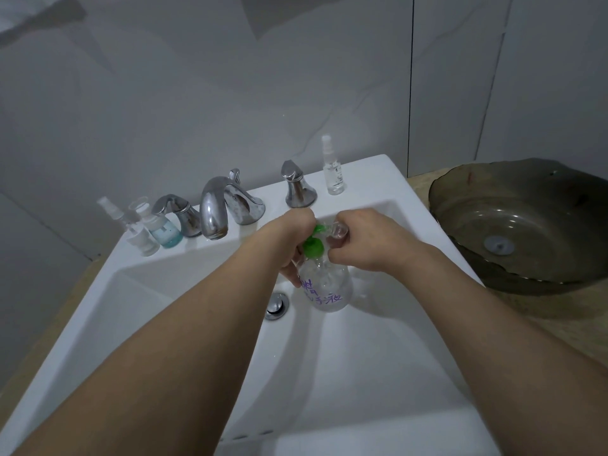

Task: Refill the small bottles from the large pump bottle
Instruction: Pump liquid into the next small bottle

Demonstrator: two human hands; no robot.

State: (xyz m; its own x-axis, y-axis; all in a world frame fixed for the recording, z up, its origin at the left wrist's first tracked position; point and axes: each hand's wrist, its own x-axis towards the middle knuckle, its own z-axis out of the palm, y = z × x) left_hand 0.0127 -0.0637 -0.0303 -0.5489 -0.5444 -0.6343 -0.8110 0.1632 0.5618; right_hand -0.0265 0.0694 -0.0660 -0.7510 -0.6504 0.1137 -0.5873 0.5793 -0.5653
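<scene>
Frame middle, over sink (371,373): left hand (289,245) wraps big bottle (325,287) by neck, near green pump (312,246). Right hand (365,240) pinches small bottle (339,230) by pump spout. Looks like filling step now. Next: keep mouth under spout, press pump slow so nothing spills. More little bottles (144,232) wait left; spray bottle (333,169) upper right.

Bathroom, def: white ceramic sink (184,311) w/ chrome faucet (214,205) & two lever handles, pop-up drain (277,306) in the basin, grey tiled wall (197,93) behind, smoked-glass vessel basin (526,225) on a beige countertop (559,320) at right.
</scene>
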